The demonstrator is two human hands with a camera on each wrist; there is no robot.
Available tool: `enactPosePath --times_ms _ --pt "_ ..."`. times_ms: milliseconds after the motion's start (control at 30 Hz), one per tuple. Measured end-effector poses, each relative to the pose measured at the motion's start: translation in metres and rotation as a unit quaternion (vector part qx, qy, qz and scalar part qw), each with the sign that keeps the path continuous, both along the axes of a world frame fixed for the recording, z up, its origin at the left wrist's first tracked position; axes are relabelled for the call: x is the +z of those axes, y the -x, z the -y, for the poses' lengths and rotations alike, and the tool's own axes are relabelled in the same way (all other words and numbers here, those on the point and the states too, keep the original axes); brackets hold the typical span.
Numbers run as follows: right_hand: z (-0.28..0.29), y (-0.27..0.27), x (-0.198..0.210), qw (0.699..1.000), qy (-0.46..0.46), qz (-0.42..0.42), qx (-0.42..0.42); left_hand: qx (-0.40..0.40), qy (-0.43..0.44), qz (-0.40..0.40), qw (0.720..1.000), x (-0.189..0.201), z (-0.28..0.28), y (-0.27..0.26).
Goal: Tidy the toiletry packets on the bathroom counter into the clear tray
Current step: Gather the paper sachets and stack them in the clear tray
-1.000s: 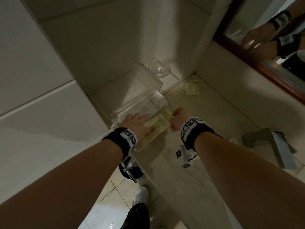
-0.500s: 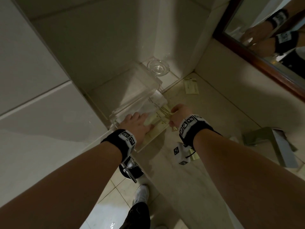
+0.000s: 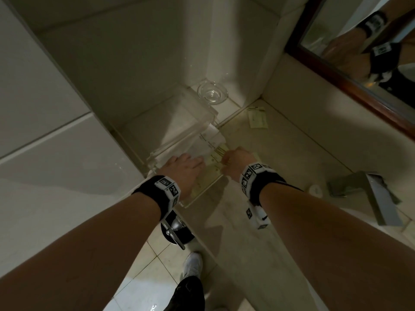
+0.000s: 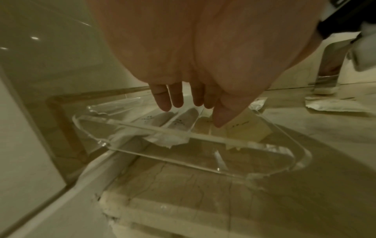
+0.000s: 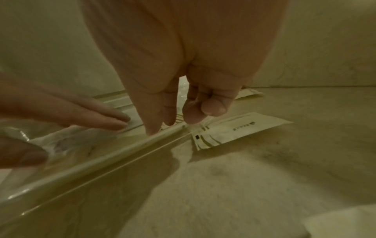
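I see the tray at the counter's nine o'clock edge, packets inside; a loose packet lies toward one o'clock, the glass dish at twelve.

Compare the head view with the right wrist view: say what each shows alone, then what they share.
Head view only: the glass dish, the mirror and the tap.

Right wrist view only: the right hand with fingers on the clear tray's rim, beside a packet that lies outside it.

Both: the clear tray, left hand.
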State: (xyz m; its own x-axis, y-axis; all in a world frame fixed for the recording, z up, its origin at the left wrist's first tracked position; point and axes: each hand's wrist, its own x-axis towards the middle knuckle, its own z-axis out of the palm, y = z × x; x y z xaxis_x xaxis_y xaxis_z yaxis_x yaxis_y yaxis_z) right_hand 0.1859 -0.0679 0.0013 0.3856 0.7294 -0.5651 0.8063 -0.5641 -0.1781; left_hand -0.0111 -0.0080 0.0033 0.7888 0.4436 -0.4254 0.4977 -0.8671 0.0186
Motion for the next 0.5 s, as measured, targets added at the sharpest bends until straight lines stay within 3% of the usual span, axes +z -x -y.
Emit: enactPosePath --times_ms 233,500 --pt "0.005 0.001 -0.006 0.998 -0.036 -0.007 -0.053 -0.026 0.021 -0.034 0.999 -0.007 0.004 0.0" --pt "0.007 -0.001 -0.009 0.975 -0.047 -0.074 -0.203 -0.024 0.021 -0.039 0.999 -0.002 0.009 -0.001"
